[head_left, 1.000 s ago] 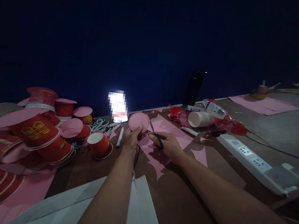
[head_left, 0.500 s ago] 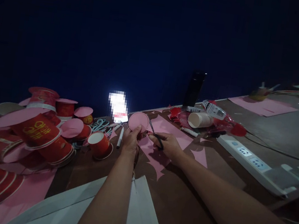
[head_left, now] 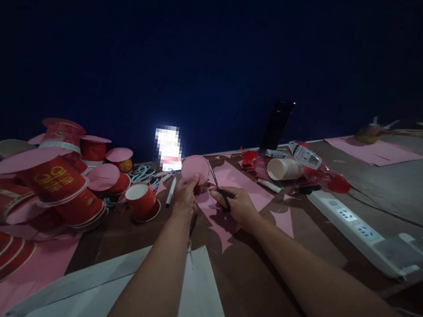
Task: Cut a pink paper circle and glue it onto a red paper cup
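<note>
Flat round pink paper disc with a thin rim line [head_left: 196, 166] is held up over the counter [head_left: 256, 285], in front of the body and just beyond the left hand [head_left: 186, 193]. Its near edge is pinched by that hand, thumb laid on the pink face, other fingers mostly hidden underneath. The disc's right edge is left uncovered. Black-handled metal scissors [head_left: 225, 198] are gripped in the right hand [head_left: 237, 204], fingers curled round the handles. Their long axis is slanted away from the body and leftward, tip placed just beside the disc's right edge; blade contact cannot be told, nor how far the blades are parted. From the right hand, the disc is located ahead and to the left; the left hand is clearly nearer. Under the scissors, a cut-up pink paper sheet [head_left: 252, 188] is spread on the counter. Left of the left hand, a white capped marker pen [head_left: 171, 192] is seen, then a small red paper cup [head_left: 142, 202]. Farther left, red cups topped with pink discs [head_left: 55, 178] are heaped.
</note>
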The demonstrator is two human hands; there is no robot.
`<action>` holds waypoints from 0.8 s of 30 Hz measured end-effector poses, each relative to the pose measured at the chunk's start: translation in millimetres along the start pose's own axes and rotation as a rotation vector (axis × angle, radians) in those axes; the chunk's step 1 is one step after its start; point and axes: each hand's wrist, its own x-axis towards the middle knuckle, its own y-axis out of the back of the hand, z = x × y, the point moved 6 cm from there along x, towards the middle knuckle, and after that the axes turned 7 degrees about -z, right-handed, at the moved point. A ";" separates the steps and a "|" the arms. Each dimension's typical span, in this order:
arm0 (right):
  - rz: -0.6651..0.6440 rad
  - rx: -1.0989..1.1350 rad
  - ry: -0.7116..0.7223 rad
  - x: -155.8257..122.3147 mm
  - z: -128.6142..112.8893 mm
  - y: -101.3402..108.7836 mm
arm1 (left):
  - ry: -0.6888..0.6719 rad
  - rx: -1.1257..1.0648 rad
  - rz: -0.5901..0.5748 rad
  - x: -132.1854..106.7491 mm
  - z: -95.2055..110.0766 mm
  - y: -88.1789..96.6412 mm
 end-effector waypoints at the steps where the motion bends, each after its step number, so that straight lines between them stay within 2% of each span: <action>1: 0.000 0.002 0.000 0.0 0.2 0.1 | -0.011 -0.011 -0.015 0.2 0.1 -0.3; 11: 0.087 0.059 -0.029 -1.6 -3.5 2.2 | 0.049 -0.009 -0.084 -3.3 -5.3 -5.1; 17: 0.080 0.101 -0.010 -0.2 -1.7 1.1 | 0.086 -0.045 -0.075 -5.0 -5.2 -5.5; 24: 0.078 0.045 -0.022 -2.7 -5.6 1.2 | 0.068 -0.047 -0.098 -7.0 -1.5 -8.2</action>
